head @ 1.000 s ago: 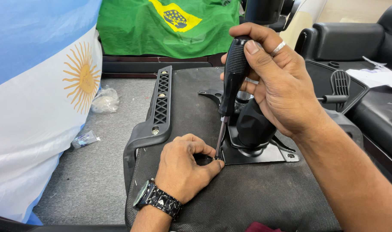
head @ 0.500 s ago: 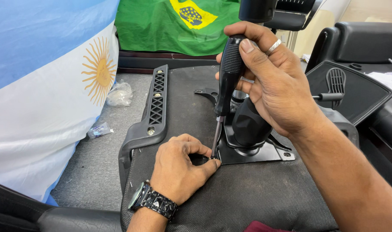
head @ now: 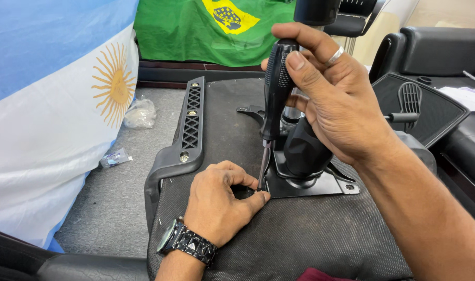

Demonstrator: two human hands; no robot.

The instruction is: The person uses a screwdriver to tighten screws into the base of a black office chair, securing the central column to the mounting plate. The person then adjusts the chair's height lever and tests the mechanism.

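Right hand (head: 336, 99) fingers wrapped round black screwdriver (head: 275, 99) handle, shaft upright below them, left hand (head: 222, 200) fingertips pinched narrow at the tip, beside metal mounting plate (head: 320, 184) corner, on upturned chair seat (head: 310, 239), armrest bracket (head: 188, 130) left of the fingers

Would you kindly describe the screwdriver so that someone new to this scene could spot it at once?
Start at the upturned chair seat covered in dark fabric, with a black metal plate at its middle. At that plate's near left corner stands the screwdriver, gripped by the right hand. It is the only upright tool, with a black ribbed handle.
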